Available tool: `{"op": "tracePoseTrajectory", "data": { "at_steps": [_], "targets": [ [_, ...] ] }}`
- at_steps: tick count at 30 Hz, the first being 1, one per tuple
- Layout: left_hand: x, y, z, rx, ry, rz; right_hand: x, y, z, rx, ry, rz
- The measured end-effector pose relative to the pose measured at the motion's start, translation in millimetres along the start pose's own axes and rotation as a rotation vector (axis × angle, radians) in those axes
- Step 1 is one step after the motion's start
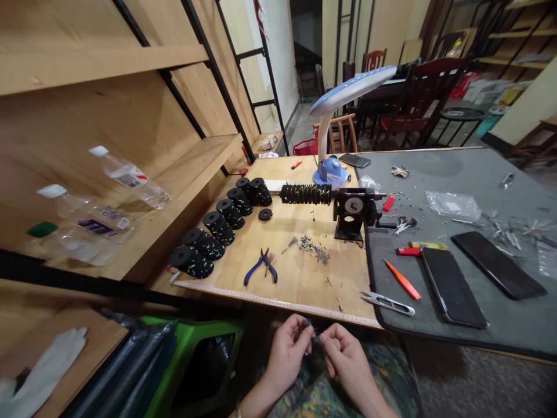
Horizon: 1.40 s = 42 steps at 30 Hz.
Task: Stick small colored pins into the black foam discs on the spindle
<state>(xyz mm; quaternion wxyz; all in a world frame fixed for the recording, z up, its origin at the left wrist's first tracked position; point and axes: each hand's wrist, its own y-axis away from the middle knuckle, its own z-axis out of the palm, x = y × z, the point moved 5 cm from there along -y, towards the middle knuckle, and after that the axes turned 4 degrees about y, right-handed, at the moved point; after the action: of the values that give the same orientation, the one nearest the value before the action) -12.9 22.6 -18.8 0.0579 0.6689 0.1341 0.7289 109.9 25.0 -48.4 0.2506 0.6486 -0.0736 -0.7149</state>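
Observation:
My left hand and my right hand are close together in front of the table's near edge, above my lap. Both have their fingers pinched. Something small, dark and thin shows at the left fingertips, too small to name. What the right fingertips pinch cannot be made out. Beyond them on the wooden board lie blue-handled pliers, a heap of small coloured beads and thin metal pieces. A black hand-cranked winder carries a row of black spools on its shaft.
Black spools stand stacked along the board's left side. A measuring tape runs along the front edge. On the grey mat are thread snips, an orange pen-like tool and two phones. A blue lamp stands behind.

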Motion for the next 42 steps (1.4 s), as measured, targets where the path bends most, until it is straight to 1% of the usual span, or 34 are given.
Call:
{"op": "tracePoseTrajectory", "data": {
  "at_steps": [7, 11, 15, 20, 24, 26, 37, 42],
  "targets": [
    [-0.4, 2.8, -1.6, 0.014, -0.054, 0.031, 0.2, 1.9, 5.9, -0.031, 0.010, 0.043],
    [0.0, 4.5, -2.1, 0.006, -0.135, 0.072, -0.7, 1.8, 6.3, -0.029, 0.014, 0.062],
    [0.1, 5.2, -3.7, 0.013, -0.239, 0.114, 4.1, 0.4, 6.6, -0.024, 0.004, 0.079],
    [1.1, 7.5, -6.5, 0.033, -0.397, 0.205, 7.0, -2.8, 6.9, -0.028, -0.035, 0.078],
    [5.7, 11.4, -4.7, -0.005, -0.508, 0.300, 5.3, -5.5, 6.5, -0.051, -0.039, 0.052],
    [7.2, 12.8, -4.0, -0.018, -0.548, 0.324, 5.3, -6.6, 5.8, -0.051, -0.035, 0.045],
    [8.3, 12.5, -1.5, -0.058, -0.598, 0.329, 4.5, -9.1, 2.2, -0.034, -0.037, 0.002],
    [6.5, 13.5, -1.5, -0.059, -0.588, 0.317, 7.5, -10.0, 2.3, -0.074, -0.043, -0.010]
  ]
}}
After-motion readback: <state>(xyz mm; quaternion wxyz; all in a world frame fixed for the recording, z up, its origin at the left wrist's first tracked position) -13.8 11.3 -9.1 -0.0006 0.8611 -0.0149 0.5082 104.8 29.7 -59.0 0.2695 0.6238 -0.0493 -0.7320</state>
